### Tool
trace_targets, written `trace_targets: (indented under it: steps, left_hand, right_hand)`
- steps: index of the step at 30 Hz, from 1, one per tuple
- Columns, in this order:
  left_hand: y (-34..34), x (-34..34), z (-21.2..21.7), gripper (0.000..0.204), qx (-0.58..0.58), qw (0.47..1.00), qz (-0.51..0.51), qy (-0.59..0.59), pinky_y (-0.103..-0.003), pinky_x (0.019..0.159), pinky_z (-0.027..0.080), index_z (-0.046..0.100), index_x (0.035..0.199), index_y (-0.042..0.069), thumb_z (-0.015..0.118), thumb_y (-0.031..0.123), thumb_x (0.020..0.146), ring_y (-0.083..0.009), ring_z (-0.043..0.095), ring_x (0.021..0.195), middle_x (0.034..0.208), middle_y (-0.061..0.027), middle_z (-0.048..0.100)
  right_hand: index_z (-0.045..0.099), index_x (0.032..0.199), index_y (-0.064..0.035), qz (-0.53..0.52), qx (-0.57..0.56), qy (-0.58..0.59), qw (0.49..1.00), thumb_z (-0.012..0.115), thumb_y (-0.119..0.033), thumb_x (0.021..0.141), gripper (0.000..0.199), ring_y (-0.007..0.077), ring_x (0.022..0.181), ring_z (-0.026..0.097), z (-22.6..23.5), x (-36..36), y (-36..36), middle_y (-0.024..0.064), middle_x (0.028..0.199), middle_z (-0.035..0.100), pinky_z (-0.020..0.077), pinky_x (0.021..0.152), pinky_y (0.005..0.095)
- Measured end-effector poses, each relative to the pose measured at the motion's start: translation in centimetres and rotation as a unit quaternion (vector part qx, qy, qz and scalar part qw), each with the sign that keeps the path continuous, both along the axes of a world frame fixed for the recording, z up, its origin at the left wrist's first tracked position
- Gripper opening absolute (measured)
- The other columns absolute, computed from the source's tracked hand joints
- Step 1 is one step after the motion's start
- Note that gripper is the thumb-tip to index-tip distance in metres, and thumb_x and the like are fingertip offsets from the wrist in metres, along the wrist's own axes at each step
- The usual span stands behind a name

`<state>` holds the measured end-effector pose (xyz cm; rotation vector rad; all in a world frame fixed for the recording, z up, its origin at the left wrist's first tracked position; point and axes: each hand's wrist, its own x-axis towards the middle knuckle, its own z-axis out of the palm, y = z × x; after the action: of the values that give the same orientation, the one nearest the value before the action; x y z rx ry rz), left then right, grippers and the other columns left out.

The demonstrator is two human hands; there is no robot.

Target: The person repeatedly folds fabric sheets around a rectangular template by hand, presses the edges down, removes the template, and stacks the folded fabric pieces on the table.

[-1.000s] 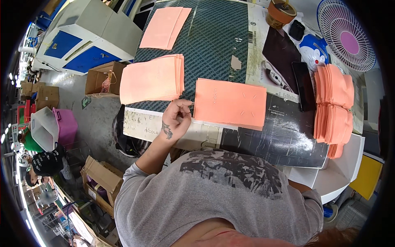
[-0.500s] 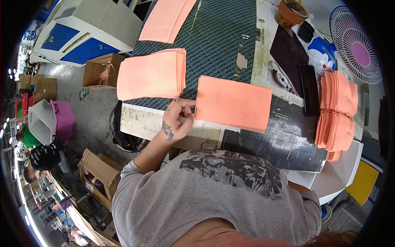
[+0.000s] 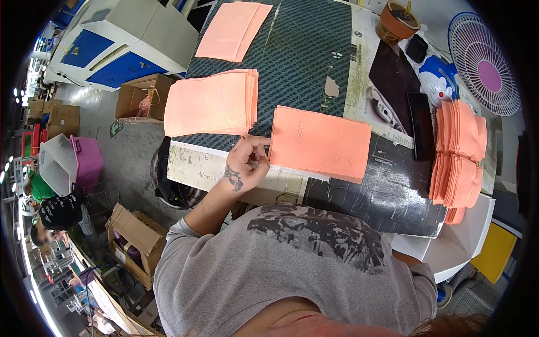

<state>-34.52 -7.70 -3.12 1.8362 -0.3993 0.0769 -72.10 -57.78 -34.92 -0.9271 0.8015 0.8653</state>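
My left hand (image 3: 249, 163) is at the left edge of a flat stack of orange sheets (image 3: 320, 144). Its fingers are curled, with the forefinger stretched to the edge of the stack and the thumb just below. A small dark tip pokes out by the knuckles, but what it belongs to is hidden. The top sheet bears raised lettering and a few short slits. Beyond my hand lies a second, slightly fanned pile of orange sheets (image 3: 211, 103). My right hand is out of sight; only part of the right arm shows beside my shirt, by the table edge.
Farther off, a few orange sheets (image 3: 230, 31) lie on the patterned green table top (image 3: 297, 62). At right are bundled orange pieces (image 3: 457, 154), a black phone (image 3: 421, 126), a fan (image 3: 485, 64) and a brown pot (image 3: 399, 22). Cardboard boxes (image 3: 140, 98) stand on the floor at left.
The whole view has shifted slightly, so the sheets and table appear a little lower and to the right. My left hand keeps nearly the same pose at the stack's edge.
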Motion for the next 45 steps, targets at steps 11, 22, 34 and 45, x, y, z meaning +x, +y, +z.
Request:
trace_targets:
  steps: [11,22,34,45]
  left_hand:
    - [-0.3,0.5,0.0,0.04,-0.025,0.999,-0.031,-0.022,-0.02,0.056,0.035,0.062,0.109,0.001,0.051,-0.011,0.072,-0.0109,0.042,0.064,0.078,-0.0017,0.049]
    - [0.0,-0.3,0.1,0.038,-0.004,1.0,-0.007,-0.03,-0.021,0.056,0.036,0.063,0.107,0.0,0.051,-0.012,0.073,-0.0112,0.042,0.064,0.077,-0.0014,0.049]
    - [-0.3,-0.1,-0.2,0.04,0.008,0.999,-0.041,-0.016,-0.022,0.06,0.039,0.064,0.107,0.001,0.052,-0.013,0.071,-0.0122,0.044,0.065,0.079,-0.002,0.051]
    - [-0.5,-0.2,0.1,0.033,0.023,0.999,-0.034,0.016,-0.018,0.065,0.037,0.061,0.108,0.002,0.05,-0.012,0.08,-0.0085,0.043,0.069,0.083,0.0003,0.049]
  right_hand:
    - [0.038,0.143,-0.009,-0.213,-0.036,0.104,0.971,0.065,-0.027,0.092,0.061,0.0233,0.108,0.059,9.6,6.4,5.8,0.0147,0.128,0.057,0.0516,0.089,0.0352]
    - [0.044,0.136,-0.0041,-0.072,-0.083,-0.049,0.993,0.063,-0.028,0.094,0.052,0.0232,0.105,0.061,8.0,13.2,-2.1,0.0158,0.122,0.06,0.051,0.086,0.0331]
    - [0.051,0.126,0.0017,-0.048,-0.183,-0.189,0.964,0.06,-0.03,0.096,0.045,0.023,0.1,0.063,6.7,14.7,-0.2,0.017,0.114,0.064,0.0503,0.084,0.0306]
    - [0.056,0.122,0.0043,-0.026,-0.263,-0.227,0.937,0.056,-0.028,0.099,0.04,0.0222,0.097,0.064,6.1,9.0,8.9,0.0171,0.11,0.066,0.0501,0.081,0.0283]
